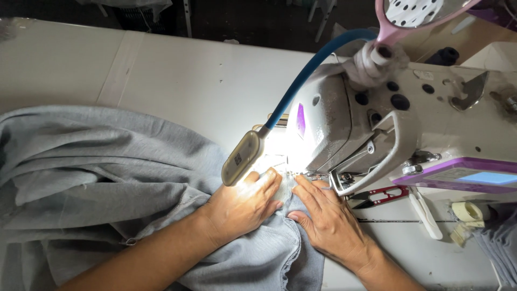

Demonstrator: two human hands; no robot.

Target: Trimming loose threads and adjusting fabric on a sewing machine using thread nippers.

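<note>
Two bare hands lie flat on the grey fabric (107, 178) at the needle of the white sewing machine (409, 124). Left hand (242, 205) – fingers spread, pressing the cloth down under the lit gooseneck lamp (243, 159). Right hand (328, 221) – fingers extended, palm down, guiding the folded edge just beside the presser foot. Neither hand grips anything. Red-handled thread snips (379, 196) lie on the white table (161, 70) near the right hand.

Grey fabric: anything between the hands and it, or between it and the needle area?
Nothing visible. Left hand and right hand both lie flat on the grey fabric, right at the sewing machine foot. The lamp head hangs above the left fingers, partly blocking the view.
</note>
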